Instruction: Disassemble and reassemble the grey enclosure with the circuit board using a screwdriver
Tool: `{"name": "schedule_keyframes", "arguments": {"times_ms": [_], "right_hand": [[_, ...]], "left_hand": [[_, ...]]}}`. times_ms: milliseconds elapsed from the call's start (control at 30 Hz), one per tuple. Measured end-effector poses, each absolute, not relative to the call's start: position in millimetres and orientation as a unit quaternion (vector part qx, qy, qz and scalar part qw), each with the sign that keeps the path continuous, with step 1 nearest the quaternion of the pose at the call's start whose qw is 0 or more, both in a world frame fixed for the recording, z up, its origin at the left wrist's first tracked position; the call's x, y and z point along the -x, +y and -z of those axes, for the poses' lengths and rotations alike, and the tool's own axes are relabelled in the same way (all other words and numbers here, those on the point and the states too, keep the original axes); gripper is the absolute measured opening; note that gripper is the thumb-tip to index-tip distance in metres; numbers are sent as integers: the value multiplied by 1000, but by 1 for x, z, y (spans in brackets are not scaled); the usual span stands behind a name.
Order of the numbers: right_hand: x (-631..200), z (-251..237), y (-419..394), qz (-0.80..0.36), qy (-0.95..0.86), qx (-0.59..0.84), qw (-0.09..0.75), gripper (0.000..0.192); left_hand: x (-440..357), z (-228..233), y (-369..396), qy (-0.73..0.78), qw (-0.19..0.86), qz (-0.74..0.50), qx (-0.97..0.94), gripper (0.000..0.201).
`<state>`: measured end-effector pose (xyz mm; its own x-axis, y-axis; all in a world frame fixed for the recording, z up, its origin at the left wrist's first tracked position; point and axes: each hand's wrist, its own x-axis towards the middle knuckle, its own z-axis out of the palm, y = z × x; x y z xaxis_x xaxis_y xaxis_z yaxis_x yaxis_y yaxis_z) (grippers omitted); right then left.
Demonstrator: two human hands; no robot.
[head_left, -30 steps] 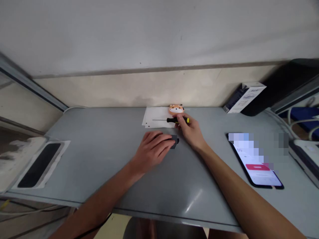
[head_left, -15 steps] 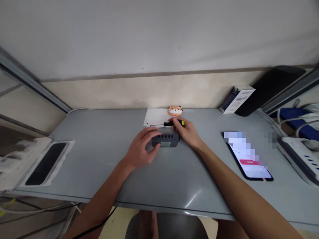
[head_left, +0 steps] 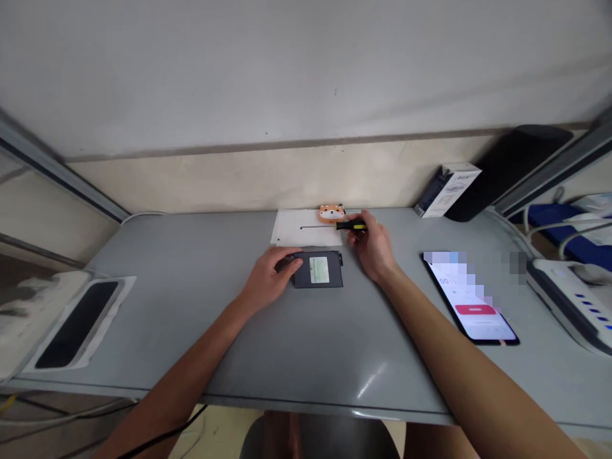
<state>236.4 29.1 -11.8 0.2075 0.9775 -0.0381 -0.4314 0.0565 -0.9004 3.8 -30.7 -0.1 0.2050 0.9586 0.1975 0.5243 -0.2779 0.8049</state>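
Observation:
A flat dark grey electronic box (head_left: 304,275) with a pale label on its upper face is gripped at its left edge by my left hand (head_left: 266,278), thumb on top. My right hand (head_left: 375,247) is closed round the black and yellow handle of a screwdriver (head_left: 351,225). Its thin shaft points left over a white sheet of paper (head_left: 292,220). A small dark speck shows at the shaft's tip, too small to name; another lies near the sheet's left corner. Behind the shaft sits an orange animal-face case (head_left: 331,212).
To the right lies a lit phone (head_left: 471,309), with a white power strip (head_left: 568,306) beyond it. A small carton (head_left: 447,189) leans by a black cylinder (head_left: 511,172) at the back. On the left a dark phone-like slab (head_left: 79,325) rests on white paper.
The grey box has turned from showing its vented edge to showing its labelled face. My right hand has moved away from the box, up and right, carrying the screwdriver over the paper.

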Motion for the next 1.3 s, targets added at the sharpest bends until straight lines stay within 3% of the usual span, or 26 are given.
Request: {"name": "schedule_keyframes", "arguments": {"times_ms": [267, 467, 800, 1100, 1300], "right_hand": [[-237, 5, 28, -549, -302, 434, 647, 45], [-237, 5, 28, -553, -293, 425, 654, 38], [-245, 0, 32, -557, -232, 420, 678, 37], [-242, -9, 26, -583, -231, 421, 656, 37], [-235, -8, 22, -594, -266, 410, 639, 37]], "left_hand": [[2, 1, -30, 479, 257, -297, -785, 27], [13, -7, -39, 438, 289, -221, -822, 82], [6, -21, -39, 471, 307, -251, -788, 34], [-8, -13, -26, 553, 298, -271, -730, 60], [-6, -10, -26, 521, 315, -316, -728, 60]]}}
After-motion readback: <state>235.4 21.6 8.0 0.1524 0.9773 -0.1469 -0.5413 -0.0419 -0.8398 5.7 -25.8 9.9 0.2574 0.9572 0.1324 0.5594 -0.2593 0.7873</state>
